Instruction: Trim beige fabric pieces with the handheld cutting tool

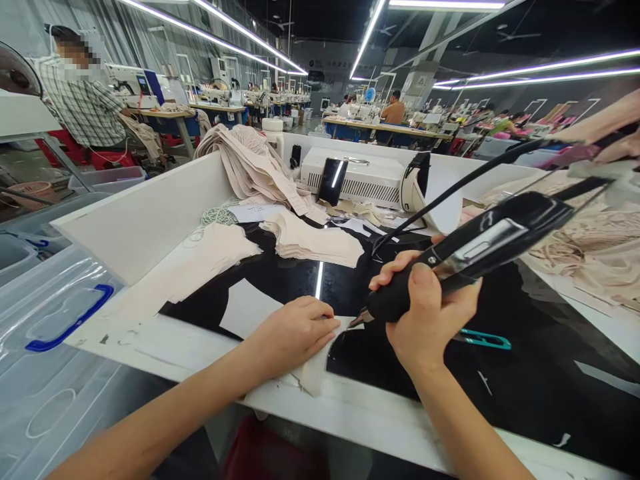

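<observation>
My right hand [425, 320] is wrapped round a black corded electric cutter [450, 260] with a silver slide on its body. Its narrow metal tip [361, 319] points down left at the edge of a white, pale piece [320, 363], which could be cloth or paper. My left hand [293, 333] lies palm down on that piece, fingers laid along it close to the tip. Under it, a white paper sheet [247, 307] rests on the glossy black board [295, 277]. Teal thread snips [485, 339] lie on the board just right of my right wrist.
Stacked beige fabric pieces [317, 240] lie behind my hands, with a larger draped pile [250, 160] farther back. A phone [333, 180] leans on a white vented box [357, 170]. More beige fabric [590, 240] is at right. White walls [145, 207] edge the table; plastic bins [55, 333] stand left.
</observation>
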Tool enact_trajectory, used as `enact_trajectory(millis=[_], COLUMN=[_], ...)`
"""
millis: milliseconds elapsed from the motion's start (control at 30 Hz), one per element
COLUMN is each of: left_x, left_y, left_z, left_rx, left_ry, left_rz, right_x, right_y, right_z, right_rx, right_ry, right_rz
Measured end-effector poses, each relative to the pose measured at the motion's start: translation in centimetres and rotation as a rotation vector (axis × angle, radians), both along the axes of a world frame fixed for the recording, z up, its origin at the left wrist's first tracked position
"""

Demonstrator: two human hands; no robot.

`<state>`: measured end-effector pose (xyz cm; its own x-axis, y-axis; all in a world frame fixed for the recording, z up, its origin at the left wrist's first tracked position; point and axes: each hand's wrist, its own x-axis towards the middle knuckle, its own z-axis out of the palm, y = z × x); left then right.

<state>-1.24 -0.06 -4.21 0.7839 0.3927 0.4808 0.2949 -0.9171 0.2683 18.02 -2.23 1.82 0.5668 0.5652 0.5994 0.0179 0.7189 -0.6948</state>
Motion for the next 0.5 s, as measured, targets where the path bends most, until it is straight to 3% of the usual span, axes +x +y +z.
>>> enact_trajectory(millis=[500], left_x=[-0.1], left_y=[0.0], left_z=[0.1], left_rx=[0.010], left_ry=[-0.010], left_rz=[-0.015], right_x=[1.2], right_y=[0.0], right_z=[0.2], right_rx=[0.012], right_ry=[0.036], right_rz=[-0.087])
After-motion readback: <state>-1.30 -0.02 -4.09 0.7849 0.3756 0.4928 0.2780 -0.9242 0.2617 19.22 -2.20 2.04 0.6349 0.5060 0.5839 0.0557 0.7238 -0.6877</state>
